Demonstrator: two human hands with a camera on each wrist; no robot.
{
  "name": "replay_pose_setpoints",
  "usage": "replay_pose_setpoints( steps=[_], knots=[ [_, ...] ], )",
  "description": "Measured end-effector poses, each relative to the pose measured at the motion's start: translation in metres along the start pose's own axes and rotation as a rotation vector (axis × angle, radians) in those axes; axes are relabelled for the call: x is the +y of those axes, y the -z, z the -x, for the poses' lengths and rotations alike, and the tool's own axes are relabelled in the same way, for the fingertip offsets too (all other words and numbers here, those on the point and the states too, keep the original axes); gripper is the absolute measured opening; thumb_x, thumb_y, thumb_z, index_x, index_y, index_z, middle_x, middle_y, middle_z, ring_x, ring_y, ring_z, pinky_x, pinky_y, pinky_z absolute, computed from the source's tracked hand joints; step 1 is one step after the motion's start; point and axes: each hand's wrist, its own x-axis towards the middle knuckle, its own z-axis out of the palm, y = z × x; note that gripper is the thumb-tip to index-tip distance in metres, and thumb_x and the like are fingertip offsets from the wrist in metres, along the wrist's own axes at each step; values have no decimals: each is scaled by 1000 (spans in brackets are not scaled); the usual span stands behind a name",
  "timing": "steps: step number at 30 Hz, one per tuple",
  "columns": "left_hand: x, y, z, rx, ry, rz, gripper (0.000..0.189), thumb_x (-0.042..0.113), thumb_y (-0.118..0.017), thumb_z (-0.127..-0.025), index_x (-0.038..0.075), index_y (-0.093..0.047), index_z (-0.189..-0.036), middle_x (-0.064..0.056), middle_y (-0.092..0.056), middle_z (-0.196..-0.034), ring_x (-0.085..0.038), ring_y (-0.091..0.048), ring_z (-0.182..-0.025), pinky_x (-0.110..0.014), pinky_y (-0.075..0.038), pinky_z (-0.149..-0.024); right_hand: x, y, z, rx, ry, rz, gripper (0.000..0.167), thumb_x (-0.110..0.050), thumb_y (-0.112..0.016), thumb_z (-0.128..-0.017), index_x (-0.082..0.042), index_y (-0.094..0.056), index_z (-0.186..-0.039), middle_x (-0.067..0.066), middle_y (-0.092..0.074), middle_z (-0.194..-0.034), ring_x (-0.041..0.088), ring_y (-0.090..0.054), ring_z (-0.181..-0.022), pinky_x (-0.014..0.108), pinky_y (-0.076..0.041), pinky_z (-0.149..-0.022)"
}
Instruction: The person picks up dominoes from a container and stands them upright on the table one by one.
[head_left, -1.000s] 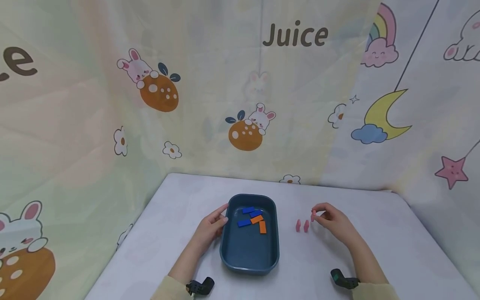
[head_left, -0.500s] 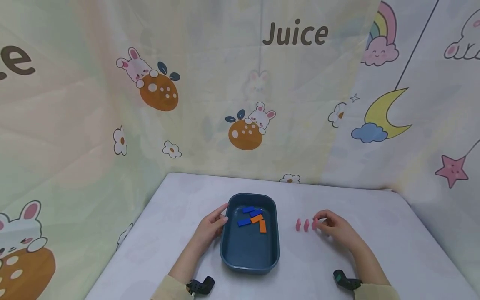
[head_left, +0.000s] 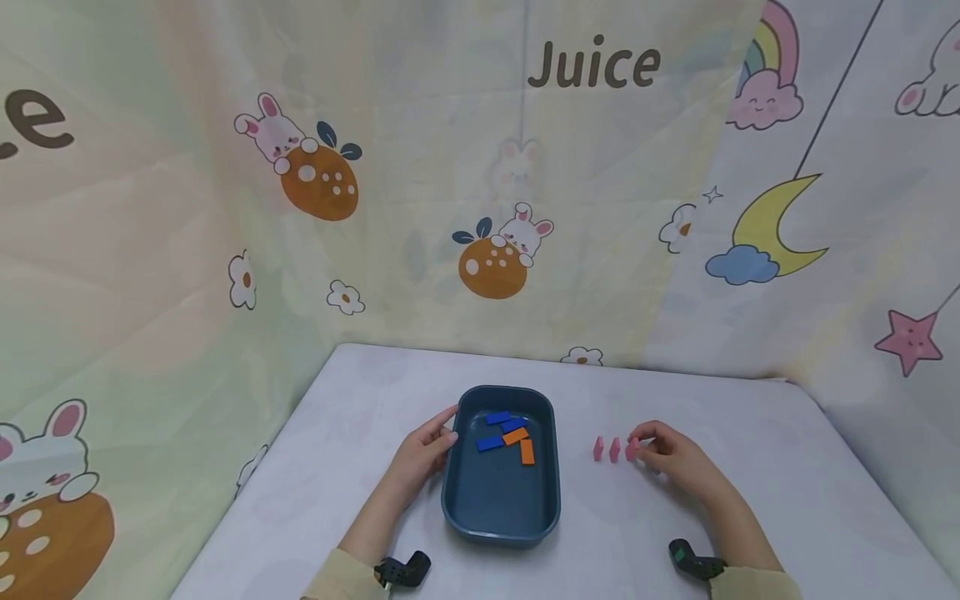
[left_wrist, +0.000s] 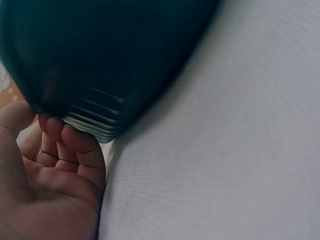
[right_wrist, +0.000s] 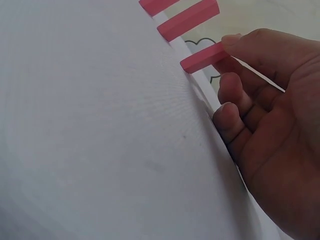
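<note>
A dark blue tray (head_left: 501, 508) rests on the table, with several blue and orange dominoes (head_left: 527, 452) lying flat in its far half. My left hand (head_left: 416, 458) holds the tray's left side, its fingertips bent against the wall under the rim in the left wrist view. To the right of the tray, two plain pink dominoes (head_left: 615, 450) stand upright, a small gap between them. Beside them my right hand (head_left: 675, 457) pinches a third pink domino (right_wrist: 204, 58) between thumb and index finger at its top. That one is upright too, its lower end at the tabletop.
White cloth covers the table (head_left: 600, 533). A printed fabric curtain (head_left: 405, 208) hangs behind its far edge and along the left. Each wrist carries a small black camera (head_left: 693, 562).
The right hand has brought the third pink domino down toward me, into line with the other two. Its grip persists. The left hand and tray stay put.
</note>
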Motion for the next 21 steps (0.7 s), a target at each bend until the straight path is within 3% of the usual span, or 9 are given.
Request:
replay_pose_setpoints(
  steps=[6, 21],
  knots=[
    [2, -1, 2, 0, -2, -2, 47, 28, -61, -98, 32, -51, -144, -3, -57, -94, -16, -53, -77, -26, -47, -69, 3, 1, 1, -11, 50, -6, 36, -24, -68, -93, -13, -57, -126, 8, -62, -111, 15, -57, -80, 27, -50, -66],
    [3, -1, 0, 8, 4, 30, 47, 28, -64, -97, 30, -53, -142, -3, -57, -94, -18, -52, -77, -28, -46, -69, -5, 7, 0, -19, -2, 21, 41, -34, -68, -92, -20, -56, -129, 7, -61, -119, 20, -59, -85, 31, -50, -71]
  ],
)
